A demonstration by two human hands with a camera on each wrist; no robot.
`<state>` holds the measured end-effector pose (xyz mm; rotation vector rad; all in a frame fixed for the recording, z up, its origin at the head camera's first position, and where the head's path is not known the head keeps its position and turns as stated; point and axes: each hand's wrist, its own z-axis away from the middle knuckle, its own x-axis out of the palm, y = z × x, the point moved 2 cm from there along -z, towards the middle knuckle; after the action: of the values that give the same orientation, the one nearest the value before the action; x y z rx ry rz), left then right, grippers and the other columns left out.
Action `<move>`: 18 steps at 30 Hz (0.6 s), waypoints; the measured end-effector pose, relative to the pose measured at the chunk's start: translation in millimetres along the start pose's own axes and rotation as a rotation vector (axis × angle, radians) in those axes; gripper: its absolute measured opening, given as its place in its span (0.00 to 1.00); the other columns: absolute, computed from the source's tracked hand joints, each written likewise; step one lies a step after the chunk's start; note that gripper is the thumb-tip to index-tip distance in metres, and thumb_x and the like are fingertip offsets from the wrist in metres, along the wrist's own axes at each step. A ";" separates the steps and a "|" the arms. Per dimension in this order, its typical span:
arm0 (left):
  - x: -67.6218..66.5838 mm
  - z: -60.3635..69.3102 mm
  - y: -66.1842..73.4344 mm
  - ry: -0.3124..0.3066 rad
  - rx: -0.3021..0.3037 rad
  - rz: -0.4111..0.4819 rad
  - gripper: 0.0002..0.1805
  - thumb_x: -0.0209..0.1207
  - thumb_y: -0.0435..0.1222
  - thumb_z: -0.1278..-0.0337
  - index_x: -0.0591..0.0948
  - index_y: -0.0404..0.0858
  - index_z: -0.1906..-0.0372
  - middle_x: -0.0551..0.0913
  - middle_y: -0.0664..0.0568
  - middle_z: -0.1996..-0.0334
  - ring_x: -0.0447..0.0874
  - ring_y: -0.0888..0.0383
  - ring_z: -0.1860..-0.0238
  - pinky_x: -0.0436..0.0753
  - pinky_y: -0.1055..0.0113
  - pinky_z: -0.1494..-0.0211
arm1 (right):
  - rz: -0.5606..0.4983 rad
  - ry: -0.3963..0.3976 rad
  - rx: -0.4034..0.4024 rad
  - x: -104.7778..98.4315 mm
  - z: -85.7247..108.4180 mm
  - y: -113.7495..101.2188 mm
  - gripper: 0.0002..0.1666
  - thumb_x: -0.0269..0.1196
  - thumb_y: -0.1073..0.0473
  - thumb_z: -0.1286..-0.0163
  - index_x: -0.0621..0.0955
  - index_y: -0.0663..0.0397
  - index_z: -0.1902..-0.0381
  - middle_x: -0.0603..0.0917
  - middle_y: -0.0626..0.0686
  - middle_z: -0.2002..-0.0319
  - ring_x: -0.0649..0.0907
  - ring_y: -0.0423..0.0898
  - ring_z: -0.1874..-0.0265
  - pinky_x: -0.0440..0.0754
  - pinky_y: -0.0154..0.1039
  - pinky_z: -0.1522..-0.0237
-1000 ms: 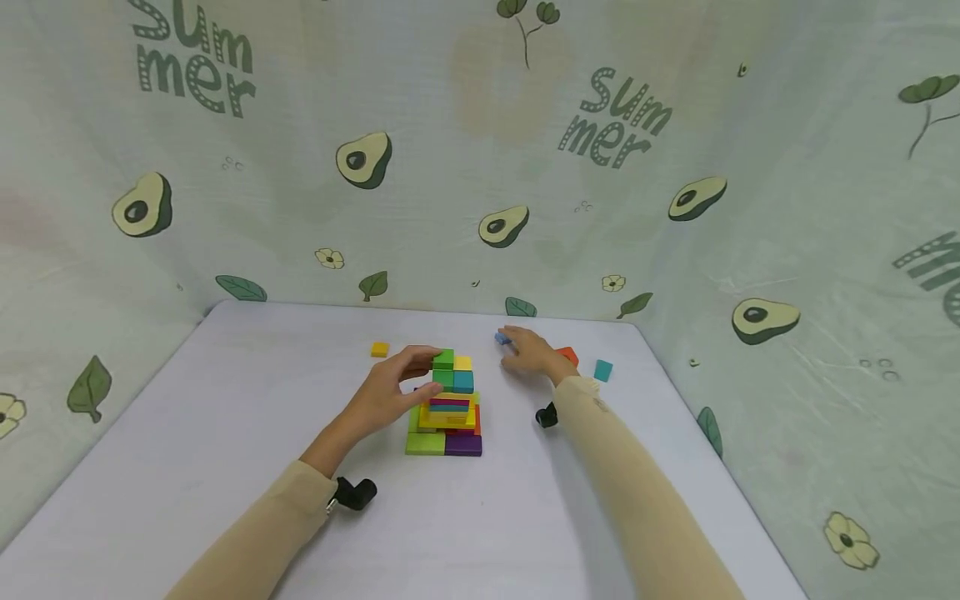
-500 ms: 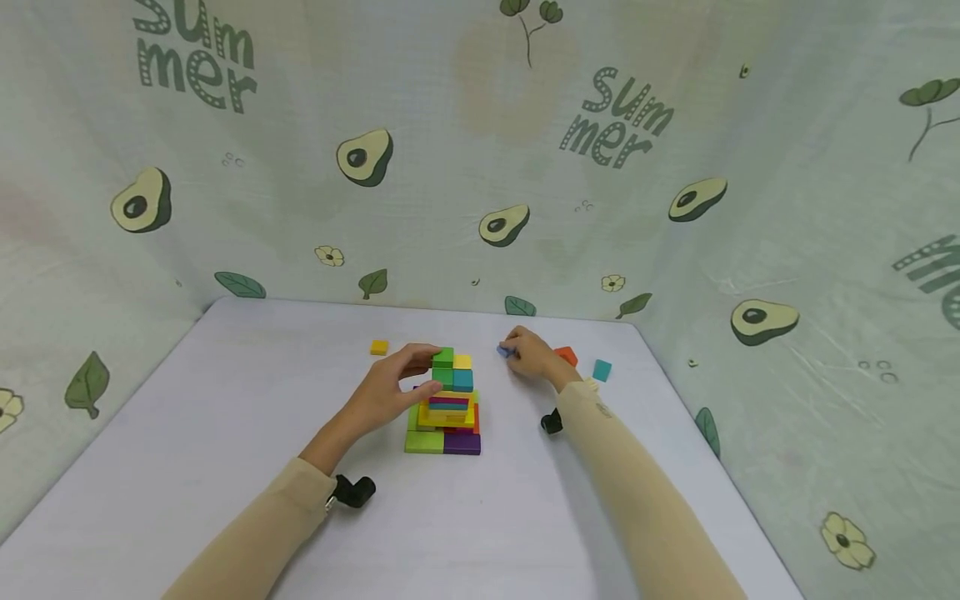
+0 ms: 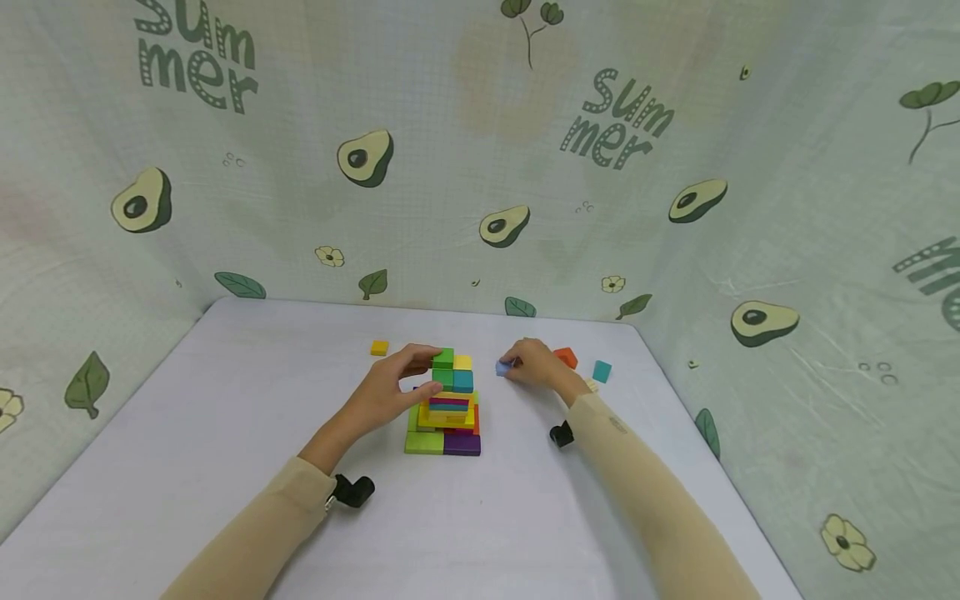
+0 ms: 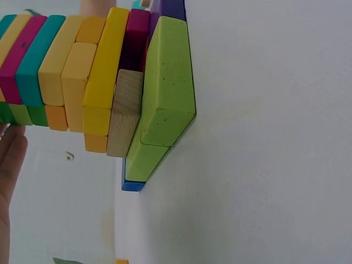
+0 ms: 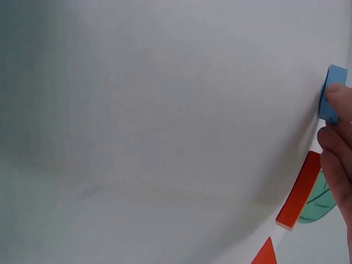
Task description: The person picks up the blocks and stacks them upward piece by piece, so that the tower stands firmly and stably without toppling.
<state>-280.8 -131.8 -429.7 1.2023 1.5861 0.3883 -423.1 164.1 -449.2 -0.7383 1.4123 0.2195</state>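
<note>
A tower of stacked coloured wooden blocks (image 3: pixel 447 421) stands in the middle of the table, wide below and narrow at the top. My left hand (image 3: pixel 387 397) is at its upper left side, fingertips by the green top block (image 3: pixel 443 359) and thumb by the lower green block (image 3: pixel 442 380). In the left wrist view, fairly straight fingers (image 4: pixel 12 157) lie against the tower's upper end. Right of the tower, my right hand (image 3: pixel 542 365) pinches a small light-blue block (image 5: pixel 329 111) between thumb and fingers, near or just above the table.
A yellow block (image 3: pixel 379 347) lies behind and left of the tower. Beyond my right hand are orange-red blocks (image 3: pixel 566 357) and a teal block (image 3: pixel 602 371); a pale block (image 3: pixel 592 385) is partly hidden by my wrist. A printed cloth (image 3: pixel 420 250) hangs behind the table.
My right hand has gripped the light-blue block and drawn it back toward me, nearer the tower's level. My left hand has stayed at the tower.
</note>
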 end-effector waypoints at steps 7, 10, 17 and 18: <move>0.4 -0.8 0.6 -0.007 -0.002 -0.004 0.30 0.71 0.46 0.31 0.75 0.48 0.29 0.83 0.49 0.35 0.83 0.44 0.33 0.81 0.41 0.32 | -0.067 0.116 -0.050 -18.1 17.8 -20.7 0.18 0.71 0.58 0.26 0.88 0.56 0.41 0.88 0.52 0.53 0.83 0.49 0.55 0.87 0.44 0.47; 0.5 -1.2 1.4 -0.007 -0.006 -0.005 0.30 0.71 0.46 0.32 0.75 0.49 0.29 0.82 0.49 0.34 0.83 0.44 0.33 0.81 0.41 0.32 | -0.120 0.186 -0.111 -35.0 28.2 -39.9 0.18 0.71 0.58 0.27 0.88 0.57 0.42 0.87 0.54 0.52 0.85 0.51 0.54 0.88 0.50 0.46; -0.2 -1.4 1.2 -0.003 -0.008 -0.002 0.30 0.71 0.46 0.32 0.75 0.50 0.29 0.81 0.49 0.33 0.82 0.44 0.33 0.81 0.41 0.32 | -0.236 0.236 -0.234 -62.1 47.7 -83.0 0.18 0.73 0.59 0.29 0.89 0.55 0.43 0.87 0.50 0.52 0.88 0.45 0.54 0.89 0.46 0.45; -0.4 -1.2 0.9 -0.001 -0.008 -0.005 0.30 0.71 0.46 0.32 0.75 0.50 0.29 0.81 0.49 0.33 0.82 0.44 0.33 0.81 0.41 0.32 | -0.247 0.230 -0.251 -64.0 49.7 -89.2 0.18 0.73 0.59 0.29 0.89 0.55 0.43 0.87 0.50 0.52 0.88 0.44 0.54 0.89 0.44 0.45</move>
<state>-281.4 -131.3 -428.3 1.1921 1.5844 0.3905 -344.8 143.1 -360.0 -1.1663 1.5094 0.1223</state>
